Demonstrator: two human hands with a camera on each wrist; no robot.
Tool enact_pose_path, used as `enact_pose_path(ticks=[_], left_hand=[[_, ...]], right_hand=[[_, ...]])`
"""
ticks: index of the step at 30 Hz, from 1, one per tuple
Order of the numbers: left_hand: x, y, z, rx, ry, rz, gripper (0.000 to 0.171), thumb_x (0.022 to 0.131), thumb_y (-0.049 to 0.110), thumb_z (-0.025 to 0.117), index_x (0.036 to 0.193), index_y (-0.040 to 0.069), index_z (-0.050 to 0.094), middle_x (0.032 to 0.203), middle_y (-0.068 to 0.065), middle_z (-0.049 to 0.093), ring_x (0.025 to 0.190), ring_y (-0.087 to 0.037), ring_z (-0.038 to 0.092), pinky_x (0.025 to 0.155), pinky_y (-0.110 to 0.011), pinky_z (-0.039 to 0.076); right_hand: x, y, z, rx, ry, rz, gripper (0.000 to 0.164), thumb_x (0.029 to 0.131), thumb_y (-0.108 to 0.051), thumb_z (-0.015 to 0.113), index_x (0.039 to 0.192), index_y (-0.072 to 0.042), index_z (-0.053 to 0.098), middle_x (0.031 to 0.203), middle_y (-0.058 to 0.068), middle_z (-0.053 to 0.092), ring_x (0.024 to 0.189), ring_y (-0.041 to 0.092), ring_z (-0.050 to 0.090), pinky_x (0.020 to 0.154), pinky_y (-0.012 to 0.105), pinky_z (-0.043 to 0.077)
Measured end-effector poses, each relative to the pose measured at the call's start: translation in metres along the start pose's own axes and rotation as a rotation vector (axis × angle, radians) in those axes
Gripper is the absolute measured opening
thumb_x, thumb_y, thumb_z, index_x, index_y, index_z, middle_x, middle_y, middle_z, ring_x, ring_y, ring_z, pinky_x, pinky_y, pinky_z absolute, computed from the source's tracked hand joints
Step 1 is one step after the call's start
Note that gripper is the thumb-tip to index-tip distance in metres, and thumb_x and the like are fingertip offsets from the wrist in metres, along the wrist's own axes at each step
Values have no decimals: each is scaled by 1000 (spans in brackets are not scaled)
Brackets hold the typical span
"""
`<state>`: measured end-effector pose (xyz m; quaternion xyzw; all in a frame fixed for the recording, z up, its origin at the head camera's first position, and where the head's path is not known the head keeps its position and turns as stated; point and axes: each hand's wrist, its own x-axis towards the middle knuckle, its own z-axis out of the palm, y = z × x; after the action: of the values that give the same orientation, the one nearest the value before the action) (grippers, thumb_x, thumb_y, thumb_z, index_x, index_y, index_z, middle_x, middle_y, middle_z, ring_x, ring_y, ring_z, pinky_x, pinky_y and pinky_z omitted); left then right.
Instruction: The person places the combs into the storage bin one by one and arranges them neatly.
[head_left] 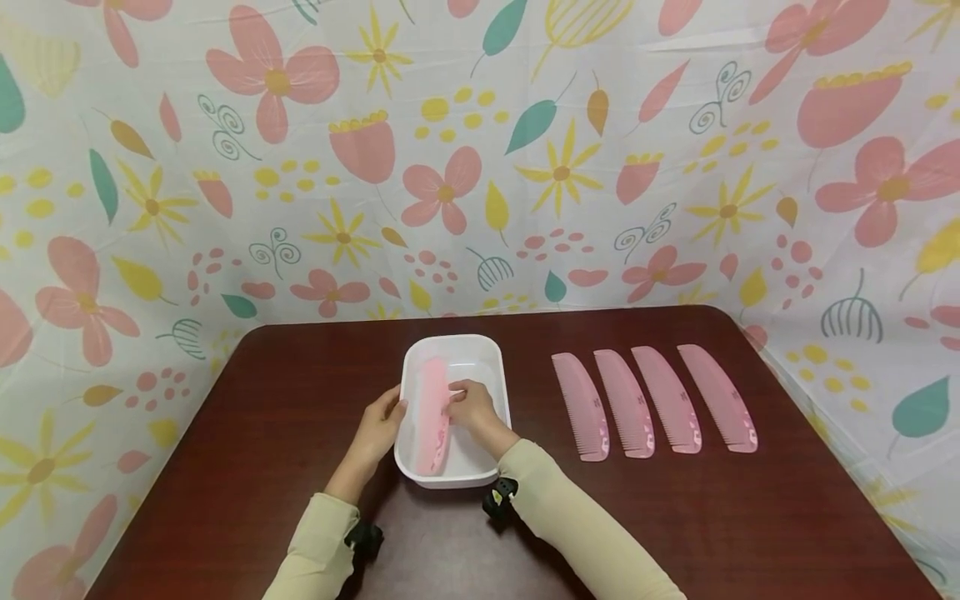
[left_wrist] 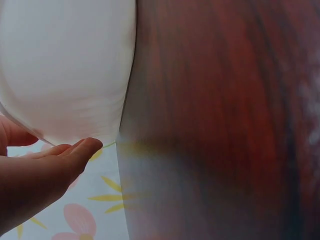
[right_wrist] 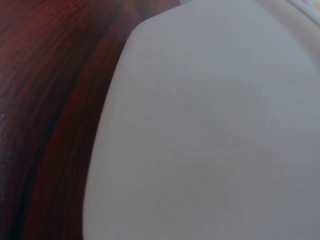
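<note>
A white plastic tray (head_left: 491, 354) with rounded corners sits on the table, and a pink comb (head_left: 431, 408) is inside its left half, long side running front to back. My right hand (head_left: 472, 406) reaches over the tray's right wall and pinches the comb at its right edge. At the tray's left rim, my left hand (head_left: 381, 427) holds on with thumb and fingers; the left wrist view shows its fingers (left_wrist: 82, 152) against the tray's outer wall (left_wrist: 70, 75). The right wrist view is filled by the tray wall (right_wrist: 200, 125), hiding the right hand there.
Several pink combs, among them a nearest one (head_left: 583, 408) and a far-right one (head_left: 717, 398), lie in a row right of the tray. The dark red-brown wooden table (head_left: 300, 375) meets a flowered cloth backdrop (head_left: 450, 267) behind.
</note>
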<state>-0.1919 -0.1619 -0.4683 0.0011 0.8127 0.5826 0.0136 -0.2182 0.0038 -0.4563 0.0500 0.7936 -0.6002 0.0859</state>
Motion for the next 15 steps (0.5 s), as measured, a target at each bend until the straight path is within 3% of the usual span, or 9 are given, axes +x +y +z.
enact_pose_path(ticks=[15], left_hand=[[0,1,0,-7,-2,-8,42,101,8,46,140,-6,43,128,-29,55,111,-37,58,90,-46,50]], right_hand=[[-2,1,-1,-44,-4,13,48,72,13,59,119,10,59,92,18,64,76,21,60,65,27,55]])
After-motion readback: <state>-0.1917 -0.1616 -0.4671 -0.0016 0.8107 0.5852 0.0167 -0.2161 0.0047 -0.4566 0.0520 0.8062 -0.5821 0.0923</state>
